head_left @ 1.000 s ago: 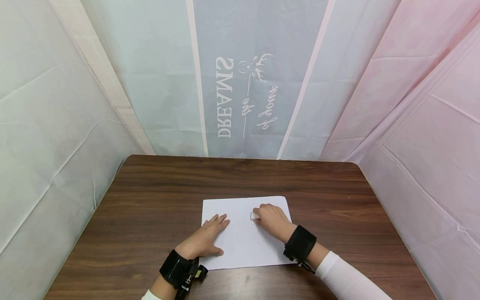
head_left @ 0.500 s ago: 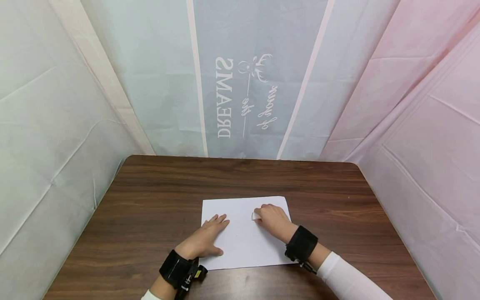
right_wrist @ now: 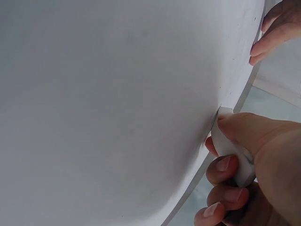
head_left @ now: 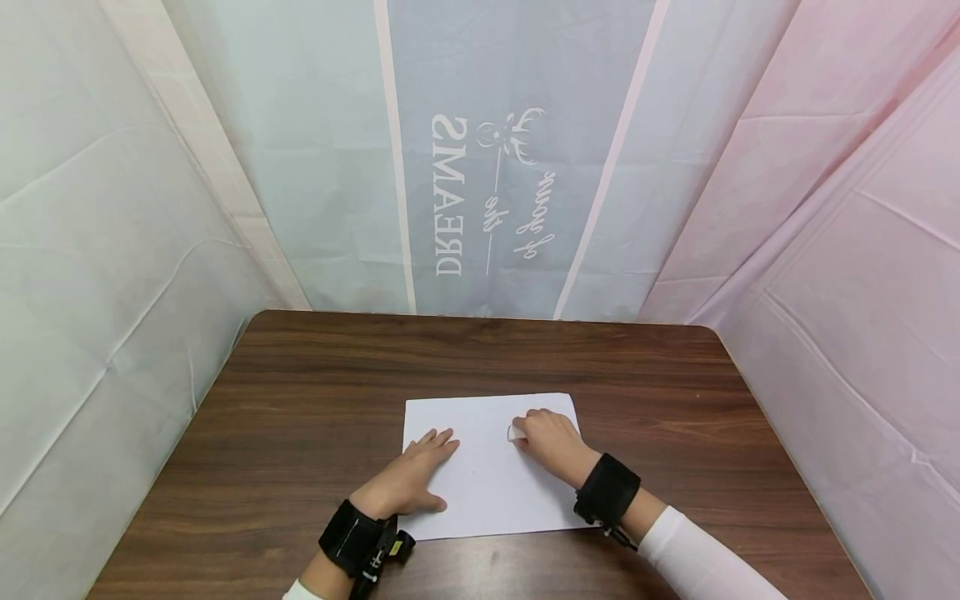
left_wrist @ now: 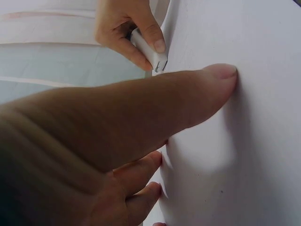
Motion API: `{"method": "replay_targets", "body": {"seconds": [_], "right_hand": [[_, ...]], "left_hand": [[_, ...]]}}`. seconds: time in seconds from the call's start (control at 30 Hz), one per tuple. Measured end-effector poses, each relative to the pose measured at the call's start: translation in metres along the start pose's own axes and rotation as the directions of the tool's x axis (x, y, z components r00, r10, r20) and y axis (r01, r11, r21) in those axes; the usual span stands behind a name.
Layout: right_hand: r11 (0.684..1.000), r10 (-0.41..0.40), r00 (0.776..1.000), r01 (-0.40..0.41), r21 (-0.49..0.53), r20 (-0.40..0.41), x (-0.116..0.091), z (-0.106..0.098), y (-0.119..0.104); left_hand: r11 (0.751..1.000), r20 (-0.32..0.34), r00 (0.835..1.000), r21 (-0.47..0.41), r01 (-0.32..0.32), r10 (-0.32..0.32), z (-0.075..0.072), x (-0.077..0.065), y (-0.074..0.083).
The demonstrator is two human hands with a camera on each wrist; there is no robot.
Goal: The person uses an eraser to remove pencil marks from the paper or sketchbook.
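A white sheet of paper (head_left: 487, 504) lies on the brown table. My left hand (head_left: 408, 479) rests on its left side, fingers spread and thumb apart. Over the upper right part, my right hand (head_left: 557, 446) grips a white eraser (head_left: 515, 433) between thumb and curled fingers. In the right wrist view the eraser (right_wrist: 231, 147) is tilted, one end against the paper, and most of its far side is hidden by the fingers. Grey smudges mark the end of the eraser (left_wrist: 146, 48) in the left wrist view. A few dark specks dot the paper.
The wood-grain table (head_left: 300, 400) extends around the sheet on all sides. Behind it hangs a blue-grey cloth (head_left: 517, 283) with white lettering, and pale cloths hang at left and right. Each wrist wears a black band (head_left: 609, 490).
My right hand has slid slightly to the right with the eraser, staying on the paper. The left hand and the sheet look unmoved.
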State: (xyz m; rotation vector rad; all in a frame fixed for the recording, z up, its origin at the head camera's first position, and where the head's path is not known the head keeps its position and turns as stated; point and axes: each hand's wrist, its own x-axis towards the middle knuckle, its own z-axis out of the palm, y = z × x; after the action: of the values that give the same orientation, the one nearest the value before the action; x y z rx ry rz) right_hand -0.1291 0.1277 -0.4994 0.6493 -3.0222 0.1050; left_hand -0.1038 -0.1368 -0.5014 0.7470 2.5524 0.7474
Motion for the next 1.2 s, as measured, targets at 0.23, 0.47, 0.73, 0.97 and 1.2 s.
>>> {"method": "replay_targets", "body": {"seconds": [0.23,0.47,0.73,0.97,1.2], "right_hand": [[0.999,0.0,1.0,-0.001,-0.05,-0.019,-0.003,0.001,0.003],[0.996,0.005,1.0,-0.006,-0.084,-0.015,-0.005,0.0,0.005],[0.994,0.009,1.0,-0.01,-0.105,-0.01,-0.007,0.0,0.007],[0.996,0.001,1.0,-0.003,-0.086,-0.019,-0.009,-0.003,0.01],[0.997,0.002,1.0,-0.004,-0.073,-0.03,-0.012,-0.005,0.012]], "left_hand": [[1.0,-0.001,1.0,0.001,0.008,-0.008,0.002,0.0,0.001],[1.0,0.0,1.0,0.003,0.009,-0.009,0.002,-0.001,0.002],[1.0,0.001,1.0,0.005,0.006,-0.006,0.002,0.0,0.001],[1.0,0.001,1.0,0.001,-0.001,0.001,0.001,0.0,0.001],[1.0,0.001,1.0,-0.007,0.002,-0.002,-0.001,-0.001,0.002]]}}
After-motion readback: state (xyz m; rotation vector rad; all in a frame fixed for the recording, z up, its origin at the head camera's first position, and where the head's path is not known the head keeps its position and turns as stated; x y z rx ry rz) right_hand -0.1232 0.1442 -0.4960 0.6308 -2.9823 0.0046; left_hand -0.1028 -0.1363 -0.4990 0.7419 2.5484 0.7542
